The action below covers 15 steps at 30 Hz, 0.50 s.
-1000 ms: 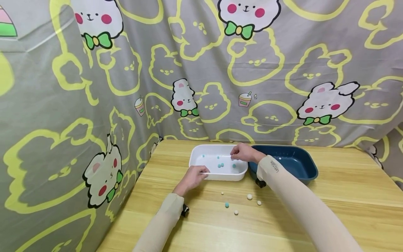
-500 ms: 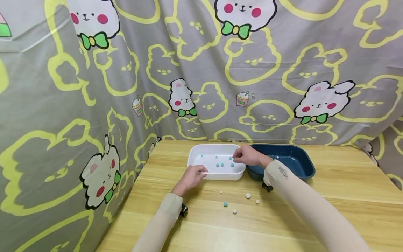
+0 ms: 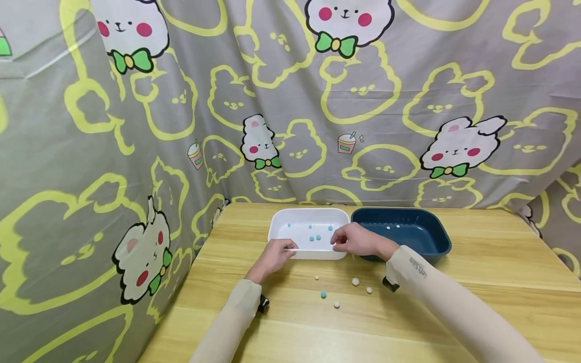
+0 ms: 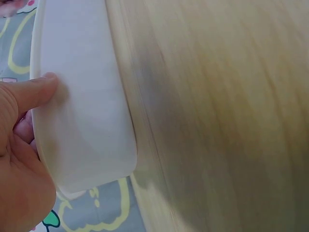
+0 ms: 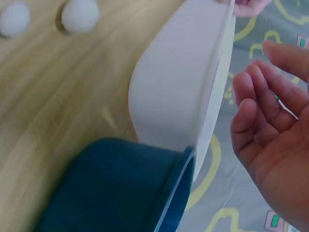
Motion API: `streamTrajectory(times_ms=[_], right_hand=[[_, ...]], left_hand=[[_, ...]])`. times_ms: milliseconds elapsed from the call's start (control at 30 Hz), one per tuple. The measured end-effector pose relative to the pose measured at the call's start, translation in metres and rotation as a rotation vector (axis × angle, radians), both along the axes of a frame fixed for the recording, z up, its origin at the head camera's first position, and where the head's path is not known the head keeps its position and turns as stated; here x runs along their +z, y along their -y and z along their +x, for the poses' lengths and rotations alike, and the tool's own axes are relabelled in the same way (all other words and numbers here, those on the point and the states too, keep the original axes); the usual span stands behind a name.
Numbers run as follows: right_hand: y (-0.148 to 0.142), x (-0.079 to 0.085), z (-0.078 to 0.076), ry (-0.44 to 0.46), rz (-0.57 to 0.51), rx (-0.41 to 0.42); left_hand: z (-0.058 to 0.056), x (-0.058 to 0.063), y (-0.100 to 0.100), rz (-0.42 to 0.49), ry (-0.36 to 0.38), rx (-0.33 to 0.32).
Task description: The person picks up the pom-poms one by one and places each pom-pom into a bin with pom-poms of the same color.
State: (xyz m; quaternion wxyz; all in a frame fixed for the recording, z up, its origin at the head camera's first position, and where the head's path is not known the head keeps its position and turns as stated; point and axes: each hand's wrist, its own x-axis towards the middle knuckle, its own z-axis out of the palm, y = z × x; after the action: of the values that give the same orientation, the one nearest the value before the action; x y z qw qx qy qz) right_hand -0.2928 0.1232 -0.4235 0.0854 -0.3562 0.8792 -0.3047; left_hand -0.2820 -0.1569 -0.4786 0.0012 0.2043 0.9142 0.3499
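Note:
In the head view a white basin [image 3: 278,222] stands at the back of the table, with several small turquoise balls [image 3: 318,237] inside. My left hand [image 3: 277,256] grips its near rim. The left wrist view shows the thumb [image 4: 46,89] pressed on the outer wall and the other fingers behind the rim. Over the basin's right end is my right hand [image 3: 356,239], its fingers [image 5: 244,87] loosely bent. No ball shows between them in the right wrist view. Part of the basin floor is hidden below this hand.
A dark blue basin [image 3: 436,232] adjoins the white one on the right; two white balls [image 3: 388,228] show in it. Nearer on the wooden table [image 3: 281,322] lie several white balls [image 3: 355,282] and one turquoise ball [image 3: 324,294]. A patterned curtain [image 3: 290,101] hangs behind and at left.
My right hand has lowered toward the white basin's near right side and now covers where a turquoise ball showed. My left hand keeps its grip. The head view has shifted slightly.

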Motion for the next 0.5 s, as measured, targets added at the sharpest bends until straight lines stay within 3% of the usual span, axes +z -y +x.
streamTrajectory(times_ms=[500], right_hand=[[0.014,-0.015,0.029,0.014,-0.005,0.154]], left_hand=[[0.000,0.000,0.001,0.008,-0.016,-0.016]])
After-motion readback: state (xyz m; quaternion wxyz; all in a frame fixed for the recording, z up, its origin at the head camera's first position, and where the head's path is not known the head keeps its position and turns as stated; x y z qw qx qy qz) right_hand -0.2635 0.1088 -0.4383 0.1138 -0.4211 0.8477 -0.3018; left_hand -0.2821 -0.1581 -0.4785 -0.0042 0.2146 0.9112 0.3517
